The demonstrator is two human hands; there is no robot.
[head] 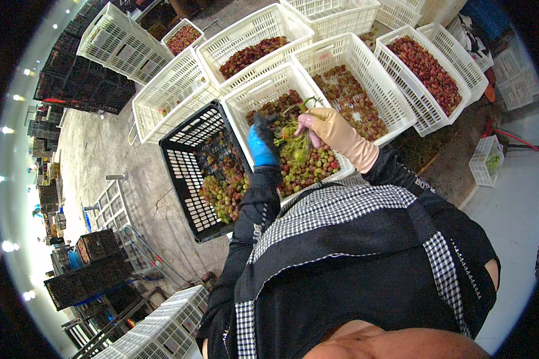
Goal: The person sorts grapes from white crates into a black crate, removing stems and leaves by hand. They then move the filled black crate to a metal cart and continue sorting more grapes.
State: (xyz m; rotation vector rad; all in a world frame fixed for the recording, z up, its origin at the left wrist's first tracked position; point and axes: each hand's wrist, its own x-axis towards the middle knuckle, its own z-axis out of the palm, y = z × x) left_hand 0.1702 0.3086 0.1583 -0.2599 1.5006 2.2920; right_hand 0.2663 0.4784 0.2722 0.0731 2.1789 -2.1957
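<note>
A white plastic crate of loose red and green grapes stands right in front of me. Over it hangs a mostly bare green grape stem, between my two hands. My right hand, in a tan glove, has its fingers pinched around the upper part of the stem. My left hand wears a blue glove with dark fingers and is against the stem's left side. Its dark fingertips blend into the grapes, so their grip is unclear. At left, a black plastic crate holds grape bunches.
White crates with grapes stand behind and to the right. Another white crate at left contains a few grapes. Stacked white crates rise at the upper left. A metal-framed cart is on the concrete floor.
</note>
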